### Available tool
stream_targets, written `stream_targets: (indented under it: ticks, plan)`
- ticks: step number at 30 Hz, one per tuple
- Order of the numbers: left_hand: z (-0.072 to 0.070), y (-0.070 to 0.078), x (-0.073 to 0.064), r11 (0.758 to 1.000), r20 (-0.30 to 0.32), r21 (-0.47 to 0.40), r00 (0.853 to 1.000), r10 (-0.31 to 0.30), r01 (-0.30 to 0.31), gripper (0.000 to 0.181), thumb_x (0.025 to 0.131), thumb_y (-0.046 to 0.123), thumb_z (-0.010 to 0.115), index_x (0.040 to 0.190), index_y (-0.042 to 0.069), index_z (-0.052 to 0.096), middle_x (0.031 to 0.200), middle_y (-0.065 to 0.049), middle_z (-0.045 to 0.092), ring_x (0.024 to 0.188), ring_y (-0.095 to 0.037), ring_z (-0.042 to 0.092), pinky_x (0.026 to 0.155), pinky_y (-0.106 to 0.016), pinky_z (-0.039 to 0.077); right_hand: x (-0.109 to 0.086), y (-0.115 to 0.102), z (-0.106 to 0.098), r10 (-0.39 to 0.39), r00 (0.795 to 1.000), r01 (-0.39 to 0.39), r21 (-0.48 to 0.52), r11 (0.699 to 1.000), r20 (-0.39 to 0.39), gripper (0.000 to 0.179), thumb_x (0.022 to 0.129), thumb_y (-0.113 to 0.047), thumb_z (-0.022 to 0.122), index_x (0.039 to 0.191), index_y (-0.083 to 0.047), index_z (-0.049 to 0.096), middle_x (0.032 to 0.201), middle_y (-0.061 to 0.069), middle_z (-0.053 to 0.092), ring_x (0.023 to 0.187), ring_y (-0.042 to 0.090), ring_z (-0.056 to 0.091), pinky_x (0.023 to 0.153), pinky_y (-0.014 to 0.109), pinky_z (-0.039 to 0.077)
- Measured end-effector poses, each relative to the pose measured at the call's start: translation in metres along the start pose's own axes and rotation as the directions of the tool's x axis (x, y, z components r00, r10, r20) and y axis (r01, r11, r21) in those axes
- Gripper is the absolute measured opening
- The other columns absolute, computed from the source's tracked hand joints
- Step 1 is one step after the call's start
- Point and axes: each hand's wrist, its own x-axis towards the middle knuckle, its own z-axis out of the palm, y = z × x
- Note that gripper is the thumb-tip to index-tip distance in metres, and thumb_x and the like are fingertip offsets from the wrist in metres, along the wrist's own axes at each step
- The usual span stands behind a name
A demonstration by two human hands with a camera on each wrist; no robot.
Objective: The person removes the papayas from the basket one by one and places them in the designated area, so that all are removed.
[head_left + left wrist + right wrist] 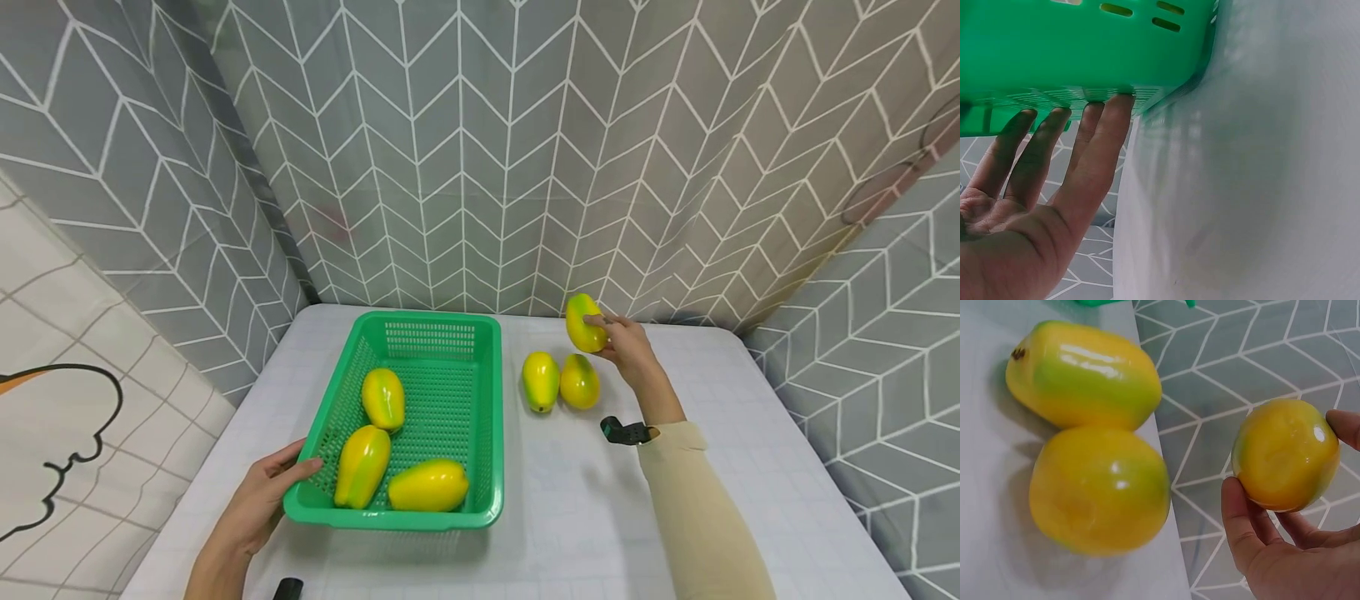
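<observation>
My right hand [626,346] grips a yellow-green papaya [1286,455], thumb on one side and fingers on the other, raised above the far side of the table. Just below it, two more papayas lie touching or nearly so: an elongated one [541,382] and a rounder-looking one [580,382]. At the left, a green plastic basket [491,417] contains three papayas: an upper one [383,399], a lower left one [363,467] and one lying sideways [428,485]. My left hand [258,498] holds the basket's left side, thumb over the rim, fingertips against the outer wall.
The white-covered table [570,517] ends at a grey patterned curtain [465,208] behind and at the sides. A black strap with a small device [626,431] sits on my right wrist. Another dark device [288,588] shows near my left wrist.
</observation>
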Motion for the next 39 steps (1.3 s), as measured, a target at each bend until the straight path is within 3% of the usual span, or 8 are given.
stream_targets:
  ticks: [10,16,24,37,39]
  plan:
    - [0.002,-0.002,0.001,1.000,-0.013,0.007,1.000,-0.006,0.006,0.069,0.105,0.020,0.067,0.161,-0.006,0.036,0.108,0.014,0.076,0.091,-0.010,0.077,0.082,-0.028,0.065,0.001,0.018,-0.018,0.016,0.999,-0.016,-0.010,1.000,-0.032,0.085,0.106,-0.041,0.062,0.167,-0.002,0.019,0.153,0.015,0.041,0.120,0.020,0.054,0.087,0.013,0.058]
    - [0.002,-0.004,0.001,1.000,-0.018,0.000,1.000,0.007,-0.007,0.068,0.105,0.020,0.067,0.160,-0.006,0.037,0.108,0.014,0.077,0.090,-0.010,0.078,0.080,-0.028,0.065,-0.002,0.027,-0.031,0.035,0.996,-0.037,-0.025,0.999,-0.078,0.084,0.106,-0.041,0.061,0.166,0.001,0.021,0.158,0.019,0.038,0.123,0.022,0.053,0.085,0.012,0.058]
    - [0.001,-0.003,0.000,1.000,-0.016,0.004,1.000,-0.006,0.006,0.069,0.105,0.021,0.067,0.161,-0.005,0.036,0.109,0.014,0.077,0.091,-0.010,0.077,0.081,-0.028,0.065,-0.006,0.039,-0.039,0.096,0.990,-0.097,-0.010,0.995,-0.104,0.083,0.106,-0.040,0.061,0.166,0.001,0.021,0.158,0.017,0.038,0.122,0.022,0.051,0.080,0.011,0.055]
    - [0.002,-0.002,-0.001,1.000,-0.022,0.004,1.000,-0.005,0.005,0.069,0.105,0.021,0.067,0.161,-0.006,0.037,0.107,0.014,0.076,0.091,-0.010,0.077,0.080,-0.029,0.066,-0.002,0.063,-0.044,0.132,0.984,-0.139,-0.056,0.989,-0.120,0.083,0.105,-0.042,0.061,0.166,0.001,0.024,0.168,0.021,0.030,0.126,0.025,0.047,0.080,0.010,0.051]
    - [0.003,-0.001,-0.001,1.000,-0.025,0.008,1.000,-0.006,0.006,0.069,0.105,0.021,0.066,0.161,-0.006,0.036,0.108,0.014,0.076,0.091,-0.010,0.077,0.080,-0.029,0.066,-0.001,0.067,-0.044,0.137,0.984,-0.145,-0.057,0.988,-0.117,0.083,0.105,-0.042,0.061,0.166,0.001,0.024,0.170,0.021,0.028,0.130,0.026,0.046,0.085,0.012,0.052]
